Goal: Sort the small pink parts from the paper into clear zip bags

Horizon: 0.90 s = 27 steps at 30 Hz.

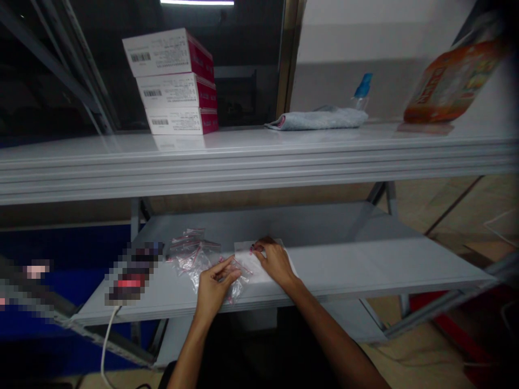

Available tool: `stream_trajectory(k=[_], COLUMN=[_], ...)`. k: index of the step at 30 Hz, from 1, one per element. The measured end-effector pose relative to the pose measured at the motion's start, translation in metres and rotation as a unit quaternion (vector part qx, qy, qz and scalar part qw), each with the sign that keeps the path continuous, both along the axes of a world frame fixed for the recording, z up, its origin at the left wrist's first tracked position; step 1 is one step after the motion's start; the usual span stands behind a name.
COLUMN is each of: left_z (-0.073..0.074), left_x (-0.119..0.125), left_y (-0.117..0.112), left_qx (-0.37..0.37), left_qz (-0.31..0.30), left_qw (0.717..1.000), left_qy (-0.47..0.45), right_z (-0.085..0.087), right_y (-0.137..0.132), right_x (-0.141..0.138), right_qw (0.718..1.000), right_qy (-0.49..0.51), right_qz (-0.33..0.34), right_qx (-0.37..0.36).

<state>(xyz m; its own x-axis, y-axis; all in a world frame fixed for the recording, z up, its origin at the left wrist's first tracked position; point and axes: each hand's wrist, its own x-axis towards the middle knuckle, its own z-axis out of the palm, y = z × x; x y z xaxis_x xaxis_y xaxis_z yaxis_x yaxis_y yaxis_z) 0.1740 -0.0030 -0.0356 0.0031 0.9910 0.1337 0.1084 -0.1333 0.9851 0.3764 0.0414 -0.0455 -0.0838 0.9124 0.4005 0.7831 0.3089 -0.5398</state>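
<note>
Clear red-lined plastic zip bag (239,285): head view, at front of pale-grey shelf (348,265), by flat white sheet (258,272) | left hand (215,285) pinches it, likely steadying limp film | right hand (276,262) at tiny pink-and-dark pieces (252,249), grip indiscernible | similar bags (190,258) heaped leftward, probably for reach

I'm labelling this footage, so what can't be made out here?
All in the head view:
Small pinkish pieces: too small, partly covered by the right hand.
Part of the clear bag: behind the left hand.
Base of the blue-capped bottle: behind the folded cloth.
Fine print on the stacked boxes: too small.
Small lettering on the orange-labelled bottle: blurred.
Dark item by the white cable: pixelated.
</note>
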Motion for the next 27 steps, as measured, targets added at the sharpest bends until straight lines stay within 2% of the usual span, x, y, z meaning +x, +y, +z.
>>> stream_trajectory(k=[6,9,12,15,19,22,24,27], left_z=[-0.005,-0.008,-0.009,-0.007,-0.007,-0.008,-0.008,-0.008], left_x=[-0.001,-0.001,-0.001,0.000,0.001,0.001,0.002,0.003], left_y=[0.003,0.004,0.004,0.003,0.004,0.005,0.005,0.005], left_qx=[0.000,0.003,0.013,0.022,0.025,0.018,0.006,0.002], left_qz=[-0.007,-0.008,-0.007,-0.016,-0.011,-0.001,0.017,0.082], left_qw=[1.000,1.000,1.000,1.000,0.999,1.000,1.000,0.995], left_qy=[-0.004,-0.001,0.006,0.012,0.024,0.008,-0.019,-0.049], right_z=[-0.001,-0.001,0.004,0.010,0.013,0.012,0.012,0.010], right_y=[0.002,0.001,-0.006,-0.014,-0.013,-0.003,0.001,-0.009], right_x=[-0.001,-0.001,-0.002,-0.005,-0.007,-0.005,-0.003,-0.001], right_qw=[0.999,0.997,0.981,0.957,0.934,0.930,0.944,0.970], right_qy=[0.011,0.068,0.158,0.187,0.210,0.242,0.234,0.179], right_qz=[0.016,0.030,0.116,0.222,0.285,0.274,0.229,0.160], right_qx=[-0.026,-0.011,-0.007,-0.027,-0.044,-0.047,-0.030,0.024])
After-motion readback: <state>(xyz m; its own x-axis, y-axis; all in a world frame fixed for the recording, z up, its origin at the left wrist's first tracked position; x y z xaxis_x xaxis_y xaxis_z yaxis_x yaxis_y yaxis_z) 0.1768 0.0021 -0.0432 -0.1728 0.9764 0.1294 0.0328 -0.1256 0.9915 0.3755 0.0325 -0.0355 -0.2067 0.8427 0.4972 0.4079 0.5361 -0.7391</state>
